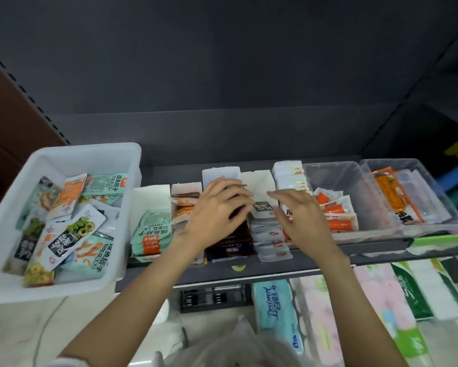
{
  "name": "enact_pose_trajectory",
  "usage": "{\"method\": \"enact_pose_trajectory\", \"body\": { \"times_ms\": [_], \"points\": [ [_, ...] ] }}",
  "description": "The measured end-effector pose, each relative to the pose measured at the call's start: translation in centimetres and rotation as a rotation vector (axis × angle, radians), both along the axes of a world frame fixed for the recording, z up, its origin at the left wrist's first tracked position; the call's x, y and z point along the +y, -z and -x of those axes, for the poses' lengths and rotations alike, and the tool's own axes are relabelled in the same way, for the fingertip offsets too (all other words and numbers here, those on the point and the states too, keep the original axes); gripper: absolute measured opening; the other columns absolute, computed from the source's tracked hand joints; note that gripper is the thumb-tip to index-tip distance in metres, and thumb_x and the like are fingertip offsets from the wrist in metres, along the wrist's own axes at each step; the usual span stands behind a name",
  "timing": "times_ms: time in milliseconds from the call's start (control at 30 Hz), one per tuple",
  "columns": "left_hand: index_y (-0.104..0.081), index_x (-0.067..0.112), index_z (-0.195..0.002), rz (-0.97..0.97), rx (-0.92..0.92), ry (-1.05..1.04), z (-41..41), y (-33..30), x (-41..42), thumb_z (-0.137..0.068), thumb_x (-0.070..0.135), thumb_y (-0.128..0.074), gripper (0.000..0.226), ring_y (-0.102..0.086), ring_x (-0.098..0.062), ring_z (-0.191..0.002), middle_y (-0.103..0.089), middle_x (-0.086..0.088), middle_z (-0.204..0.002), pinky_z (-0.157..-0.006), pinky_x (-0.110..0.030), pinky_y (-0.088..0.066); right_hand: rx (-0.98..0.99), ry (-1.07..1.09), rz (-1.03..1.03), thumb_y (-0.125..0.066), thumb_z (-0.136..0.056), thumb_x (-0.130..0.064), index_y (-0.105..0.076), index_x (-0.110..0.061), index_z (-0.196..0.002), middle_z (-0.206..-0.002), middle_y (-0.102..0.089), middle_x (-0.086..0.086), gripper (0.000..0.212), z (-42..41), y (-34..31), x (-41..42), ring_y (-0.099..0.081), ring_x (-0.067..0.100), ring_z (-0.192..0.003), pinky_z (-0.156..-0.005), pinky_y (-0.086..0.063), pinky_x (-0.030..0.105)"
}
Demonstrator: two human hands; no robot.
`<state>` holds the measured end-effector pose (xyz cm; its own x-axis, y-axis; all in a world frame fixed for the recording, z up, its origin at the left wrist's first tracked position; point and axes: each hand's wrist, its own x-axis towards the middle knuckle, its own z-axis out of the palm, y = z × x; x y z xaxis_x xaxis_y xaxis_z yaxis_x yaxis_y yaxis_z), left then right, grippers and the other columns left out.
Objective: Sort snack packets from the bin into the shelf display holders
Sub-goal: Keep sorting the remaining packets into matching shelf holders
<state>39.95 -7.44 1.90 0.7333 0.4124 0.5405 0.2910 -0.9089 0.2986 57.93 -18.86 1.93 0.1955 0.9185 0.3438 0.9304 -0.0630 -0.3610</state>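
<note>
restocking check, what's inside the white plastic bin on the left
The white plastic bin holds a loose pile of mint-green snack packets, orange packets and white-and-black packets. Whatever lies beneath the pile is covered.

Above the row of white card holders the dark shelf back stood bare, leaving open air to reach down from. The white bin crowded the left end, two clear tubs the right. Both hands, the left hand and right hand, hovered over the middle holders, blocking them.
</note>
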Motion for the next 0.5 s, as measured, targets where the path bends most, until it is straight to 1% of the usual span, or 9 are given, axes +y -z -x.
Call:
{"method": "enact_pose_trajectory", "body": {
  "times_ms": [33, 67, 133, 167, 233, 300, 367, 433, 500],
  "points": [
    [-0.074, 0.019, -0.094, 0.017, -0.094, -0.031, 1.1, -0.5, -0.1, -0.089, 0.025, -0.057, 0.018, -0.057, -0.016, -0.107, -0.069, 0.007, -0.100, -0.098, -0.034, -0.041, 0.125, 0.008, -0.064, -0.058, -0.091, -0.019, -0.064, -0.019, -0.118, -0.110, -0.068, -0.001, 0.028, 0.7, -1.0, -0.1, -0.063, 0.016, -0.098, -0.086, -0.050, 0.033],
    [-0.073, 0.017, -0.095, 0.038, -0.174, -0.072, 2.5, -0.9, -0.2, -0.089, 0.022, -0.058, 0.017, -0.059, -0.015, -0.103, -0.069, 0.006, -0.098, -0.095, -0.032, -0.042, 0.228, 0.014, -0.135, -0.055, -0.093, -0.020, -0.065, -0.017, -0.117, -0.105, -0.069, -0.003, 0.026, 1.8, -2.3, 0.0, -0.064, 0.010, -0.093, -0.083, -0.051, 0.025],
    [-0.072, 0.013, -0.094, 0.102, -0.286, -0.155, 5.7, -1.9, -0.4, -0.090, 0.019, -0.057, 0.017, -0.060, -0.012, -0.094, -0.069, 0.005, -0.094, -0.088, -0.027, -0.044, 0.366, -0.009, -0.222, -0.053, -0.093, -0.020, -0.067, -0.016, -0.112, -0.098, -0.070, -0.008, 0.024, 4.8, -4.6, 0.5, -0.063, 0.001, -0.088, -0.078, -0.047, 0.011],
    [-0.071, 0.011, -0.093, 0.139, -0.314, -0.193, 7.6, -2.3, -0.5, -0.090, 0.019, -0.055, 0.018, -0.059, -0.010, -0.091, -0.068, 0.006, -0.092, -0.086, -0.025, -0.044, 0.421, -0.047, -0.226, -0.053, -0.093, -0.020, -0.067, -0.016, -0.110, -0.096, -0.070, -0.010, 0.023, 6.6, -5.5, 1.0, -0.063, 0.000, -0.087, -0.077, -0.046, 0.009],
    [-0.070, 0.012, -0.092, 0.210, -0.306, -0.298, 11.7, -2.5, 0.0, -0.091, 0.023, -0.052, 0.021, -0.058, -0.008, -0.090, -0.066, 0.008, -0.092, -0.083, -0.021, -0.043, 0.480, -0.159, -0.165, -0.053, -0.093, -0.020, -0.068, -0.017, -0.108, -0.094, -0.071, -0.012, 0.022, 10.2, -6.2, 2.8, -0.065, 0.000, -0.085, -0.076, -0.049, 0.013],
    [-0.070, 0.016, -0.094, 0.296, -0.219, -0.441, 16.3, -1.8, 1.2, -0.090, 0.031, -0.051, 0.025, -0.060, -0.011, -0.091, -0.068, 0.008, -0.095, -0.081, -0.024, -0.044, 0.443, -0.295, -0.060, -0.054, -0.093, -0.020, -0.069, -0.018, -0.106, -0.098, -0.071, -0.011, 0.020, 14.0, -6.0, 5.2, -0.066, 0.001, -0.085, -0.076, -0.053, 0.022],
    [-0.069, 0.020, -0.102, 0.421, -0.069, -0.593, 21.2, -0.6, 3.1, -0.086, 0.037, -0.054, 0.027, -0.063, -0.017, -0.093, -0.069, 0.006, -0.102, -0.080, -0.028, -0.049, 0.365, -0.420, 0.058, -0.054, -0.093, -0.020, -0.069, -0.020, -0.107, -0.103, -0.071, -0.009, 0.020, 18.1, -5.3, 7.9, -0.065, 0.005, -0.088, -0.079, -0.054, 0.030],
    [-0.067, 0.018, -0.112, 0.537, 0.103, -0.720, 25.7, 1.0, 5.2, -0.085, 0.031, -0.065, 0.030, -0.064, -0.024, -0.096, -0.068, -0.002, -0.110, -0.080, -0.031, -0.050, 0.292, -0.488, 0.198, -0.053, -0.094, -0.019, -0.068, -0.021, -0.110, -0.110, -0.068, -0.007, 0.022, 22.1, -4.3, 10.8, -0.063, 0.011, -0.097, -0.084, -0.051, 0.034],
    [-0.063, 0.015, -0.119, 0.591, 0.236, -0.820, 29.4, 2.7, 7.2, -0.083, 0.028, -0.069, 0.039, -0.061, -0.028, -0.104, -0.066, -0.008, -0.117, -0.083, -0.035, -0.048, 0.220, -0.513, 0.312, -0.050, -0.094, -0.018, -0.066, -0.019, -0.116, -0.118, -0.065, -0.002, 0.026, 25.7, -2.8, 13.8, -0.059, 0.018, -0.105, -0.086, -0.048, 0.035]
  ]
}}
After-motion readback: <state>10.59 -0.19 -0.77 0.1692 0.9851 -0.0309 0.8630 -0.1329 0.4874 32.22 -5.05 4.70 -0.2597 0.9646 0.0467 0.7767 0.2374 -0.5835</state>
